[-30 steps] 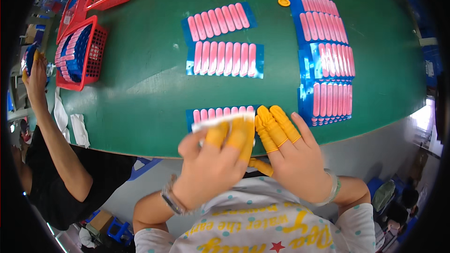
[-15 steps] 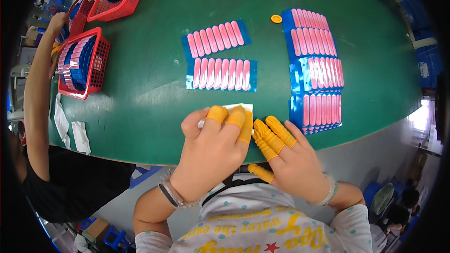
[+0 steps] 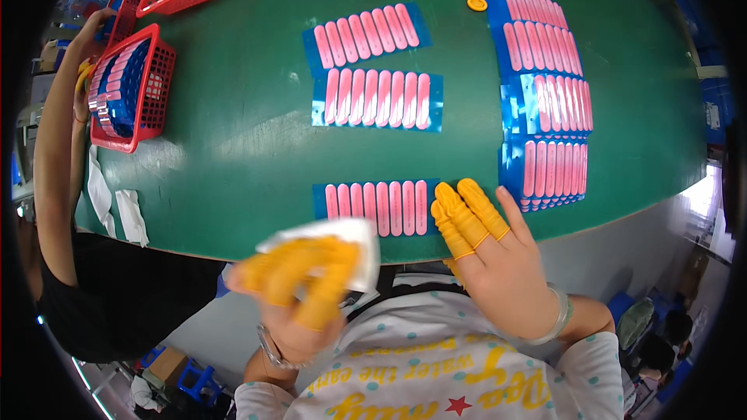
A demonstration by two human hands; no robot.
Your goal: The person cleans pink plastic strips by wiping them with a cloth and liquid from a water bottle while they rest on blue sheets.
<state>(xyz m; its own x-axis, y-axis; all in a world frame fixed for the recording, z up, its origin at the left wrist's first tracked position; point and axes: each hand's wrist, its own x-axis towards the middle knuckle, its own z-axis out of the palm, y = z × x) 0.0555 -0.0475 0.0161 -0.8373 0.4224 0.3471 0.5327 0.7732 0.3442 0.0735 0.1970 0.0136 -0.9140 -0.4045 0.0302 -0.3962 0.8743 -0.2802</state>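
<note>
We grip a white cloth (image 3: 331, 243) in our left hand (image 3: 299, 292), its fingers in yellow finger cots curled around the cloth's lower edge, just off the near rim of the green table (image 3: 233, 163). The hand is blurred. Our right hand (image 3: 494, 264) lies flat and open at the table edge, holding nothing; its three yellow-capped fingertips (image 3: 459, 214) touch the right end of the nearest blue sheet of pink strips (image 3: 377, 208).

Half a second ago both hands lay together over this sheet and hid most of it. Now the left hand has pulled back toward our body with the cloth, and the sheet shows seven pink strips in a row.

Farther out, at the table's middle, lie two more blue sheets (image 3: 373, 70) of pink strips, one behind the other, with seven strips on the far one and eight on the near one. On the right a stack of overlapping sheets (image 3: 545, 97) runs away from us in at least three rows. One small yellow ring (image 3: 477, 4) sits beside its far end.

At the left stand two red baskets (image 3: 128, 85) holding pink strips and blue sheets, and another person's arm (image 3: 54, 155) reaches to the nearer one. Two white cloths (image 3: 113, 206) lie at the left table edge.
</note>
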